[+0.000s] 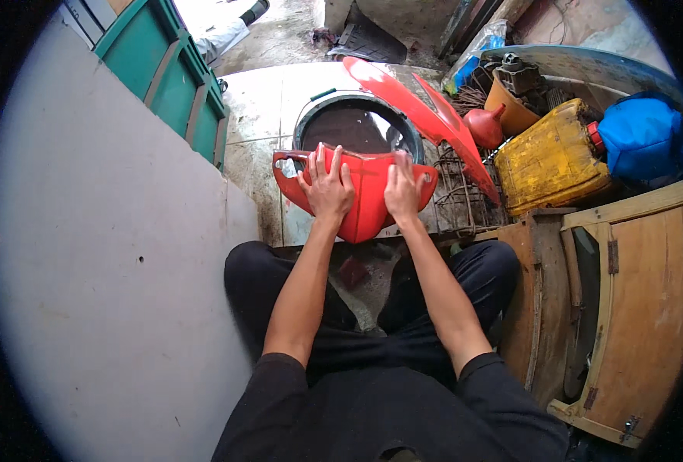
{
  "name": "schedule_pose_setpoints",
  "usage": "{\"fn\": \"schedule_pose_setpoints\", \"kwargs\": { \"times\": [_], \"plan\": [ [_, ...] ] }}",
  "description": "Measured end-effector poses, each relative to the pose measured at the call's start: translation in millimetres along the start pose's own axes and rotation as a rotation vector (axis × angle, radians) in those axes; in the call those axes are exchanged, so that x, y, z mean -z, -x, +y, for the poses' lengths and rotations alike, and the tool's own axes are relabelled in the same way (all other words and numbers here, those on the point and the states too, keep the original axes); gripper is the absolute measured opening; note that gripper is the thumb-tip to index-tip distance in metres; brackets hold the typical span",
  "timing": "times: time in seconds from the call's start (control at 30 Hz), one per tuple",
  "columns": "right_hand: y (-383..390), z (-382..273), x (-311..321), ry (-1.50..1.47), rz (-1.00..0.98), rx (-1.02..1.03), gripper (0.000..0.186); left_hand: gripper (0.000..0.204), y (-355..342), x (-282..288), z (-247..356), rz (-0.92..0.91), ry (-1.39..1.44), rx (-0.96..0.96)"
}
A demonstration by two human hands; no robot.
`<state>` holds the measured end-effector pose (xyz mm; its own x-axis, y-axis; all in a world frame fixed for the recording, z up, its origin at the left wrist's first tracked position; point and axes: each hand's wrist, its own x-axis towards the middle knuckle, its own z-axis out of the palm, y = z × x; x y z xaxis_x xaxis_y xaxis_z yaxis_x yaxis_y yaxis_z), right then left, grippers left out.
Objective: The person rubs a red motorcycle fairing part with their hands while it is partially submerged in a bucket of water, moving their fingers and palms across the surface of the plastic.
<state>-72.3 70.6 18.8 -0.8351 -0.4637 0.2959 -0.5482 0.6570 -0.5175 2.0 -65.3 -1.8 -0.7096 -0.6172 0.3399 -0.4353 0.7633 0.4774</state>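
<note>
Cramped little workshop corner here, tiled floor [260,100] grimy and wet-looking, big grey wall panel [102,254] filling everything from 7 to 11 o'clock. I'm sitting with my knees apart and the red fairing panel [364,208] is right in front of me at 12, stood on its point. My left hand [327,187] and right hand [403,189] are both flat on it, fingers spread, side by side but not touching, pressing rather than clamping. Progress-wise I'd guess I'm early or mid-job: the panel looks bare, nothing mounted to it, and a second red panel [422,108] leans behind at 1 o'clock untouched. Room's tight. Wire basket [461,192] and yellow jerrycan [549,158] crowd 2 o'clock, wooden cabinet [634,308] at 4, green crate [168,69] at 11. Only open space is straight ahead by the black basin [357,123].
</note>
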Motion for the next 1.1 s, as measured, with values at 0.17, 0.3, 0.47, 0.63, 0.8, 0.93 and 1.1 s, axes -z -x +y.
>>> {"fn": "schedule_pose_setpoints", "kwargs": {
  "times": [0.17, 0.3, 0.47, 0.63, 0.8, 0.93, 1.1],
  "plan": [
    [19.8, 4.1, -9.0, 0.037, -0.046, 0.264, 0.039, 0.046, 0.2, -0.1, -7.7, -0.013, -0.024, 0.022],
    [13.5, 7.0, -5.8, -0.192, 0.006, 0.125, 0.040, 0.046, -1.1, -2.5, -2.0, -0.002, 0.008, 0.012],
    [23.7, 25.3, 6.8, 0.021, -0.031, 0.105, 0.040, 0.046, -1.7, 0.1, 4.5, 0.001, 0.010, 0.023],
    [19.5, 25.5, 9.4, -0.049, -0.136, 0.052, 0.044, 0.045, -0.9, 1.2, 0.2, 0.015, -0.008, 0.022],
    [26.3, 28.6, 9.8, -0.177, -0.203, 0.181, 0.047, 0.045, -0.5, -0.1, -1.2, 0.024, 0.002, 0.019],
    [16.4, 25.9, -0.5, 0.037, 0.056, -0.243, 0.046, 0.044, -2.3, -0.4, 2.8, 0.037, 0.009, 0.020],
    [41.3, 5.2, -7.4, 0.026, -0.184, 0.299, 0.048, 0.045, -1.1, 0.6, -6.4, 0.034, -0.010, 0.025]
  ]
}}
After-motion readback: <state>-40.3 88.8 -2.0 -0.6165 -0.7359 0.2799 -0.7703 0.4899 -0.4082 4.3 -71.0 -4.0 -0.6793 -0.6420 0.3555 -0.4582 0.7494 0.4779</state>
